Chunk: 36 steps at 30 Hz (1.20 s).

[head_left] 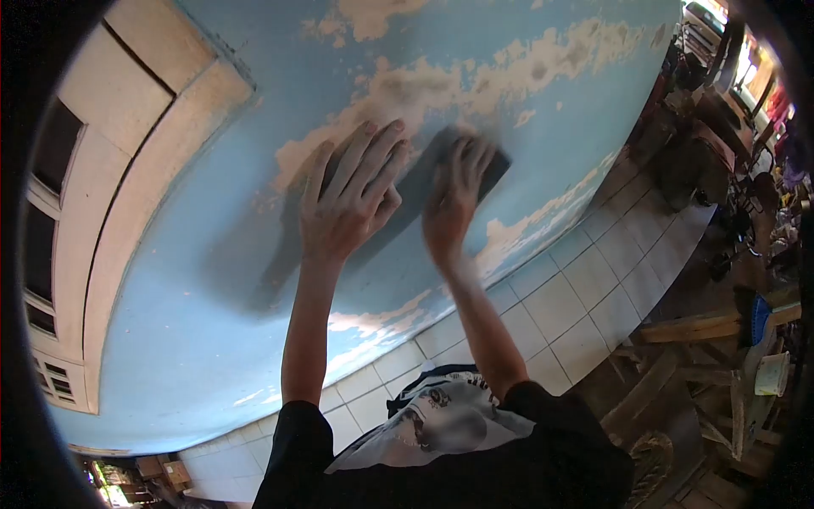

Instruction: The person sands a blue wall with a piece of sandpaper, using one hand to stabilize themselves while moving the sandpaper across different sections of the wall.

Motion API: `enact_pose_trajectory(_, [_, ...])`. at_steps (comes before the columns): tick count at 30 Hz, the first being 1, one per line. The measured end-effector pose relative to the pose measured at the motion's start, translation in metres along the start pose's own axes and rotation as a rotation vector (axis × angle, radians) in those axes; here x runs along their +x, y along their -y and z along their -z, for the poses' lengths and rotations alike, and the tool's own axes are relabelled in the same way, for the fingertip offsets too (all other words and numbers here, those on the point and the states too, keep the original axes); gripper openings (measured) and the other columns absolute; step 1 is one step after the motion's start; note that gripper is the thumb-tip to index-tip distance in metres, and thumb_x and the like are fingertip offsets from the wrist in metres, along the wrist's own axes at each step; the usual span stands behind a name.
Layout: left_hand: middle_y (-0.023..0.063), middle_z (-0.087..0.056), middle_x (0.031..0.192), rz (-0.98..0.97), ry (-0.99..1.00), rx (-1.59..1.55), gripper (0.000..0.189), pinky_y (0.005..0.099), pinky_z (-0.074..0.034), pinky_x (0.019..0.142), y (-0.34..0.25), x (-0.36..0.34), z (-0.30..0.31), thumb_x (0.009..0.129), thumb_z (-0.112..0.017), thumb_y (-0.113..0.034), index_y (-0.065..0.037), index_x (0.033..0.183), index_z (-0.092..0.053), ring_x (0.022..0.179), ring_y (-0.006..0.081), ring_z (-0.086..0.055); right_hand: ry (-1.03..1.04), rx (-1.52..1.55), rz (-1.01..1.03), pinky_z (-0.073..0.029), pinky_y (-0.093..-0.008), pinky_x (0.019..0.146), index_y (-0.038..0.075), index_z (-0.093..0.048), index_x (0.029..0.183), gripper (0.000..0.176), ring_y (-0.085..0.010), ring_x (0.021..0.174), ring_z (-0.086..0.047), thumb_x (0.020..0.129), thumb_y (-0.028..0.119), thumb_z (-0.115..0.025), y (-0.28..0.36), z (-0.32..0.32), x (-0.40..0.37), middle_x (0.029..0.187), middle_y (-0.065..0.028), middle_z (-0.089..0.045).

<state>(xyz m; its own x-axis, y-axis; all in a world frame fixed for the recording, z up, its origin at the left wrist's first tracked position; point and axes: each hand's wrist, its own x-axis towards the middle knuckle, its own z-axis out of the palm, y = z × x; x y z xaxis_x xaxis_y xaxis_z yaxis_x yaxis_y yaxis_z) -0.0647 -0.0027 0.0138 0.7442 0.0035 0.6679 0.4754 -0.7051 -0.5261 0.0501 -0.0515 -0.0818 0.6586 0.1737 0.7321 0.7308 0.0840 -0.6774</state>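
Note:
A light blue wall (pixel 212 246) with peeled, whitish patches (pixel 424 93) fills the middle of the head view. My left hand (pixel 352 191) lies over a patch with its fingers spread; a dark shape shows between the fingers, and whether it is an object or shadow I cannot tell. To its right, my right hand (pixel 459 182) is slightly blurred, its fingers over a dark, flat sheet (pixel 495 174) held against the wall. Both forearms reach up from the dark sleeves.
White tiles (pixel 585 293) run along the lower wall. A cream window frame (pixel 127 110) is at the left. On the right stand wooden furniture (pixel 691 328), a blue brush-like item (pixel 760 319), a pale container (pixel 772 374) and clutter. Boxes (pixel 175 472) sit at the lower left.

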Motion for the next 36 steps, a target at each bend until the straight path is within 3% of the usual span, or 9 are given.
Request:
enact_pose_trajectory(9, [-0.0124, -0.047, 0.132, -0.001, -0.045, -0.015, 0.042, 0.0377, -0.032, 0.103, 0.001, 0.003, -0.002, 0.073, -0.054, -0.019, -0.028, 0.113, -0.059, 0.122, 0.0086, -0.042, 0.193, -0.003, 0.043, -0.023, -0.0481, 0.105, -0.005, -0.043, 0.128, 0.038, -0.0479, 0.130, -0.018, 0.092, 0.008, -0.042, 0.008, 0.007, -0.025, 0.138, -0.0311, -0.026])
enact_pose_trajectory(12, [-0.0119, -0.048, 0.131, -0.008, -0.037, -0.032, 0.041, 0.0380, -0.033, 0.102, 0.002, 0.003, -0.002, 0.073, -0.054, -0.018, -0.027, 0.112, -0.059, 0.122, 0.0088, -0.043, 0.101, -0.009, 0.004, -0.021, -0.0476, 0.106, -0.005, -0.041, 0.129, 0.039, -0.0473, 0.130, -0.018, 0.091, 0.006, -0.042, -0.009, 0.008, -0.011, 0.139, -0.0304, -0.026])
enact_pose_trajectory(14, [-0.0117, -0.048, 0.131, -0.012, -0.029, -0.013, 0.041, 0.0380, -0.033, 0.102, 0.001, -0.001, 0.001, 0.073, -0.054, -0.018, -0.026, 0.112, -0.059, 0.122, 0.0089, -0.043, 0.031, -0.061, -0.048, -0.020, -0.0515, 0.106, 0.000, -0.035, 0.134, 0.053, -0.0459, 0.132, -0.015, 0.083, -0.003, -0.045, -0.008, 0.007, -0.001, 0.144, -0.0255, -0.019])
enact_pose_trajectory(20, [-0.0124, -0.049, 0.130, 0.018, -0.068, -0.052, 0.041, 0.0375, -0.033, 0.102, 0.000, 0.000, -0.001, 0.072, -0.055, -0.018, -0.026, 0.112, -0.060, 0.121, 0.0087, -0.044, 0.308, -0.006, 0.231, -0.024, -0.0507, 0.105, 0.003, -0.032, 0.136, 0.059, -0.0423, 0.134, -0.015, 0.080, 0.000, -0.051, -0.005, 0.002, -0.044, 0.145, -0.0238, -0.018])
enact_pose_trajectory(23, [-0.0133, -0.049, 0.129, 0.022, -0.083, -0.040, 0.042, 0.0368, -0.032, 0.104, 0.002, 0.000, -0.004, 0.072, -0.054, -0.017, -0.026, 0.112, -0.059, 0.120, 0.0081, -0.045, 0.001, -0.046, 0.225, -0.027, -0.0434, 0.105, 0.009, -0.039, 0.135, 0.045, -0.0345, 0.133, -0.026, 0.090, 0.005, -0.042, -0.082, 0.002, 0.000, 0.141, -0.0189, -0.032])
enact_pose_trajectory(25, [-0.0129, -0.051, 0.127, 0.020, -0.114, -0.051, 0.040, 0.0364, -0.032, 0.104, 0.003, -0.002, -0.006, 0.072, -0.053, -0.017, -0.026, 0.110, -0.060, 0.119, 0.0079, -0.046, -0.196, 0.120, 0.015, -0.024, -0.0408, 0.107, 0.006, -0.037, 0.136, 0.042, -0.0323, 0.133, -0.026, 0.094, 0.010, -0.038, -0.114, 0.019, 0.058, 0.141, -0.0170, -0.034])
enact_pose_trajectory(29, [-0.0128, -0.053, 0.125, 0.051, -0.132, -0.031, 0.037, 0.0367, -0.033, 0.103, -0.001, 0.001, -0.005, 0.072, -0.053, -0.014, -0.026, 0.106, -0.061, 0.117, 0.0085, -0.048, -0.234, 0.127, 0.064, -0.022, -0.0448, 0.107, 0.001, -0.031, 0.137, 0.048, -0.0362, 0.134, -0.019, 0.092, 0.011, -0.043, -0.138, 0.026, 0.093, 0.143, -0.0208, -0.026])
enact_pose_trajectory(33, [-0.0109, -0.055, 0.123, 0.068, -0.187, -0.086, 0.038, 0.0383, -0.032, 0.103, -0.002, 0.003, -0.009, 0.069, -0.056, -0.009, -0.024, 0.103, -0.062, 0.116, 0.0107, -0.049, 0.147, -0.030, 0.260, -0.011, -0.0452, 0.109, -0.001, -0.024, 0.139, 0.060, -0.0360, 0.136, -0.013, 0.088, 0.019, -0.047, -0.088, 0.009, 0.008, 0.145, -0.0198, -0.022])
enact_pose_trajectory(36, [-0.0080, -0.056, 0.122, 0.117, -0.189, -0.184, 0.039, 0.0400, -0.030, 0.104, -0.011, 0.001, -0.004, 0.069, -0.057, -0.006, -0.023, 0.103, -0.061, 0.116, 0.0133, -0.050, 0.353, -0.200, 0.302, -0.007, -0.0447, 0.110, -0.001, -0.021, 0.140, 0.064, -0.0336, 0.137, -0.012, 0.087, 0.024, -0.047, -0.123, 0.020, 0.027, 0.146, -0.0200, -0.019])
